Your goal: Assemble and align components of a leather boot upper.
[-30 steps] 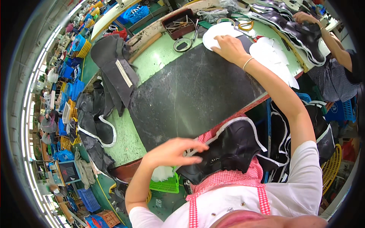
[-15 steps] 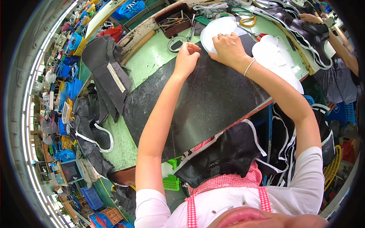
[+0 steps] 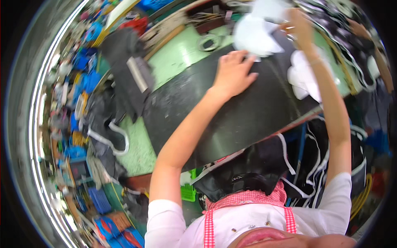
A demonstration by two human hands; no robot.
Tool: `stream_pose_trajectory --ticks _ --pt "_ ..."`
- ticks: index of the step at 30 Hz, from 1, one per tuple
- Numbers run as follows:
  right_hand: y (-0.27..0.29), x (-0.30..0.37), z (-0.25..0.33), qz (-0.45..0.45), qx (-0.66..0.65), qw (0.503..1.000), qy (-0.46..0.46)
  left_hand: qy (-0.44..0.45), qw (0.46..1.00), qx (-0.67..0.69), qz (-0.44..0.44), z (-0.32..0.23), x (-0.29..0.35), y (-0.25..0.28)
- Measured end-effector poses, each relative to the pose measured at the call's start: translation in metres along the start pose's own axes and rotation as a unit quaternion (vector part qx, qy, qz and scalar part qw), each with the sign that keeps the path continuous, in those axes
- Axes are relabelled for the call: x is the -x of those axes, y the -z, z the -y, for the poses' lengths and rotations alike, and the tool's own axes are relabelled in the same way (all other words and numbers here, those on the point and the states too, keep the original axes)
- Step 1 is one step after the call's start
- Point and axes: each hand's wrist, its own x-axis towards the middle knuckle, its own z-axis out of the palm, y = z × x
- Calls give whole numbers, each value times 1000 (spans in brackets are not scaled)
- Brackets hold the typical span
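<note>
My left hand (image 3: 236, 73) lies on the black mat (image 3: 198, 107) with its fingers spread, the tips at the lower edge of some thin white pieces (image 3: 256, 35). My right hand (image 3: 301, 31) is raised past the far right of the mat and blurred by motion. Beside its fingers is a pale white sheet (image 3: 271, 8); whether the fingers hold it or something else is unclear. More rounded white pieces (image 3: 304, 76) lie under and beside my right forearm.
A tape roll (image 3: 209, 42) and a box of tools (image 3: 206, 20) sit at the back. Dark cut pieces (image 3: 128, 62) with a pale strip lie on the left. A black piece with white edging (image 3: 256, 165) covers my lap. Another person's arm (image 3: 382, 68) shows at the right.
My right hand has moved up and right, away from the white pieces. My left hand has come right and down, its fingers spreading. The white pieces have shifted, and the view has moved slightly.
</note>
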Motion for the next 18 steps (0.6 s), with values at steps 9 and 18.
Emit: stream_pose_trajectory --ticks 9,18 --pt "-83 62 128 29 11 999 -23 61 965 248 51 65 73 97" --pt "-56 107 126 89 85 990 -66 574 755 -205 -241 166 274 253"
